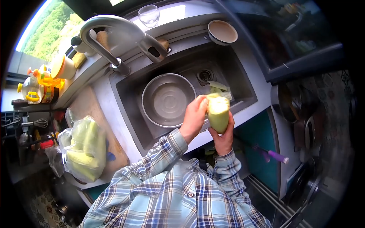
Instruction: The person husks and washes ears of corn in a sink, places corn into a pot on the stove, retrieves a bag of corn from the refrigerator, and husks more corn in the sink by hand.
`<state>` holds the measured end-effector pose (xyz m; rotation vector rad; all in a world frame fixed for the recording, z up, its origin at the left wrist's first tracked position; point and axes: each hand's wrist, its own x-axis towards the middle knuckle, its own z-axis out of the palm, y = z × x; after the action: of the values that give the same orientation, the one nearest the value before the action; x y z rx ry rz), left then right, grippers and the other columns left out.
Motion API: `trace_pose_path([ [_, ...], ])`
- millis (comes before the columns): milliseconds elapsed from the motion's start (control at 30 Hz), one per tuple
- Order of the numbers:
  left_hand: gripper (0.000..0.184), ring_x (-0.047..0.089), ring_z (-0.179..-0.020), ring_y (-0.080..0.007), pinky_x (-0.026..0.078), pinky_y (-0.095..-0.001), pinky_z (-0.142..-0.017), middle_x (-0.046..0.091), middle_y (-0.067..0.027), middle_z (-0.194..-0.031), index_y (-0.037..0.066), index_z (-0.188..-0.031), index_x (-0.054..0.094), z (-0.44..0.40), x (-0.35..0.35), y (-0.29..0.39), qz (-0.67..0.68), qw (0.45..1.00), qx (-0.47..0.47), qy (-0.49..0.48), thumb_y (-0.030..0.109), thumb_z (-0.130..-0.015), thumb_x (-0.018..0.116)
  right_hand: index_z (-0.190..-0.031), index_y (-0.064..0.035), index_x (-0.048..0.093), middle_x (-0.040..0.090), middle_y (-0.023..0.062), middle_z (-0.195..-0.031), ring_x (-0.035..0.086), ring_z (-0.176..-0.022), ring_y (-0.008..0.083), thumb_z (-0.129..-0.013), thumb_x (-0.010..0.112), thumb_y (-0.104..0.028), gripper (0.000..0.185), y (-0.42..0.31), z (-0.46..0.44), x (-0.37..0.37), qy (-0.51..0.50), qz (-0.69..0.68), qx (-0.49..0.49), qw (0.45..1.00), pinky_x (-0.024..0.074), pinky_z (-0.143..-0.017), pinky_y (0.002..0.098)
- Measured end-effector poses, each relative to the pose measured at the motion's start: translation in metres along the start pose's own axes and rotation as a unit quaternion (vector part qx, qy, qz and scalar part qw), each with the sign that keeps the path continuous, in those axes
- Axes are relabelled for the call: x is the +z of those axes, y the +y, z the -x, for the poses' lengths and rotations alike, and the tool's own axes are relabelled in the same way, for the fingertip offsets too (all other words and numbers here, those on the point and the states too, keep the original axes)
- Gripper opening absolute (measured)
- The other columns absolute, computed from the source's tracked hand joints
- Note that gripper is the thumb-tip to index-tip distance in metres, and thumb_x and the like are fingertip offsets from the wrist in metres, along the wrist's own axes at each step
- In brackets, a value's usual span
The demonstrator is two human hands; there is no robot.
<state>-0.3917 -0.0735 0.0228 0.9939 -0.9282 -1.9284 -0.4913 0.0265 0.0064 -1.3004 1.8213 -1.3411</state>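
Note:
Over the front right edge of the sink (249, 76), both my hands are at a pale green ear of corn (219, 118) with a light yellowish top. My right hand (223, 138) wraps round its lower part. My left hand (194, 116) is closed at its upper left side, pinching a leaf at the top that is blurred. Pieces of green husk (218, 86) lie in the sink just beyond the ear, near the drain. A round metal basin (169, 100) sits in the sink to the left of my hands.
A clear bag (84, 148) of more green ears rests on a wooden board (117, 152) at left. The faucet (121, 68) arches over the sink's back left. A bowl (222, 32) and a glass (149, 16) stand behind. A purple handle (278, 156) sticks out at right.

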Motion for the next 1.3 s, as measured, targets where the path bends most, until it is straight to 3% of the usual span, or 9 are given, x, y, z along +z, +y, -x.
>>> trace_pose_path([
  [167,0.027,0.058,-0.091,-0.0172,0.046,-0.0285,-0.080,0.059,-0.0104,-0.102,-0.003,-0.106,0.051,0.037,-0.012,0.018,0.286,0.951,-0.117,-0.023,0.016,-0.091,0.042,-0.133,-0.0071,0.026,0.037,0.0063,-0.129,0.036,-0.120,0.0196,-0.072,0.071,-0.030,0.079,-0.024,0.022,0.013,-0.079,-0.544,0.156,0.820,0.0288,-0.100,0.0351],
  [300,0.028,0.055,-0.092,-0.0145,0.044,-0.0267,-0.080,0.056,-0.0091,-0.103,-0.002,-0.109,0.048,0.067,-0.032,0.019,0.193,0.981,0.009,-0.010,0.020,-0.094,0.038,-0.134,-0.0041,0.023,0.035,0.0078,-0.131,0.036,-0.120,0.0203,-0.079,0.061,-0.020,0.069,-0.050,0.033,0.037,-0.030,-0.296,0.053,0.953,0.0258,-0.101,0.0334],
  [400,0.026,0.052,-0.092,-0.0118,0.041,-0.0233,-0.081,0.056,-0.0057,-0.101,-0.001,-0.108,0.050,0.096,-0.036,0.020,0.188,0.981,0.014,-0.038,0.017,-0.093,0.040,-0.131,-0.0028,0.027,0.038,0.0075,-0.126,0.038,-0.115,0.0171,-0.077,0.063,-0.024,0.068,-0.070,0.048,0.059,0.119,-0.263,0.070,0.955,0.0310,-0.096,0.0306],
  [700,0.030,0.049,-0.108,-0.0209,0.039,-0.0327,-0.094,0.051,-0.0122,-0.116,-0.003,-0.117,0.044,0.136,-0.047,0.024,0.395,0.824,-0.336,-0.229,0.014,-0.091,0.041,-0.121,-0.0050,0.038,0.050,0.0092,-0.109,0.052,-0.097,0.0224,-0.080,0.046,-0.060,0.069,-0.076,0.096,0.055,0.347,-0.488,0.142,0.788,0.0439,-0.083,0.0375],
  [767,0.031,0.048,-0.110,-0.0225,0.039,-0.0312,-0.094,0.049,-0.0145,-0.120,-0.005,-0.118,0.042,0.170,-0.066,0.026,0.262,0.888,-0.238,-0.294,0.010,-0.091,0.040,-0.122,-0.0080,0.036,0.048,0.0090,-0.111,0.050,-0.098,0.0223,-0.079,0.048,-0.060,0.069,-0.078,0.106,0.036,0.362,-0.560,0.172,0.725,0.0440,-0.082,0.0395],
  [833,0.032,0.048,-0.111,-0.0231,0.039,-0.0316,-0.094,0.050,-0.0156,-0.119,-0.006,-0.119,0.041,0.174,-0.088,-0.007,0.426,0.774,-0.417,-0.213,0.009,-0.091,0.039,-0.116,-0.0105,0.040,0.051,0.0099,-0.099,0.054,-0.087,0.0228,-0.076,0.045,-0.067,0.069,-0.061,0.121,0.019,0.362,-0.599,0.191,0.689,0.0475,-0.071,0.0414],
  [1000,0.029,0.054,-0.100,-0.0190,0.042,-0.0295,-0.086,0.055,-0.0105,-0.113,-0.003,-0.115,0.046,0.177,-0.073,-0.029,0.193,0.870,-0.379,-0.250,0.013,-0.091,0.039,-0.123,-0.0044,0.040,0.055,0.0122,-0.107,0.055,-0.094,0.0211,-0.083,0.033,-0.064,0.073,-0.036,0.163,0.005,0.432,-0.447,0.218,0.752,0.0432,-0.083,0.0315],
  [1133,0.026,0.056,-0.094,-0.0203,0.043,-0.0310,-0.086,0.059,-0.0102,-0.103,0.001,-0.107,0.051,0.180,-0.005,-0.079,0.121,0.862,-0.420,-0.256,0.019,-0.092,0.039,-0.115,0.0004,0.046,0.056,0.0105,-0.105,0.055,-0.090,0.0161,-0.089,0.029,-0.054,0.063,-0.040,0.200,-0.041,0.470,-0.114,0.222,0.847,0.0438,-0.077,0.0251],
  [1300,0.042,0.050,-0.103,-0.0197,0.038,-0.0305,-0.090,0.053,-0.0130,-0.113,-0.002,-0.119,0.045,0.204,0.075,-0.115,0.003,0.919,-0.165,-0.357,0.031,-0.094,0.038,-0.113,-0.0010,0.043,0.053,0.0129,-0.106,0.053,-0.093,0.0210,-0.092,0.030,-0.046,0.052,-0.040,0.239,-0.086,0.473,0.033,0.185,0.861,0.0412,-0.079,0.0304],
])
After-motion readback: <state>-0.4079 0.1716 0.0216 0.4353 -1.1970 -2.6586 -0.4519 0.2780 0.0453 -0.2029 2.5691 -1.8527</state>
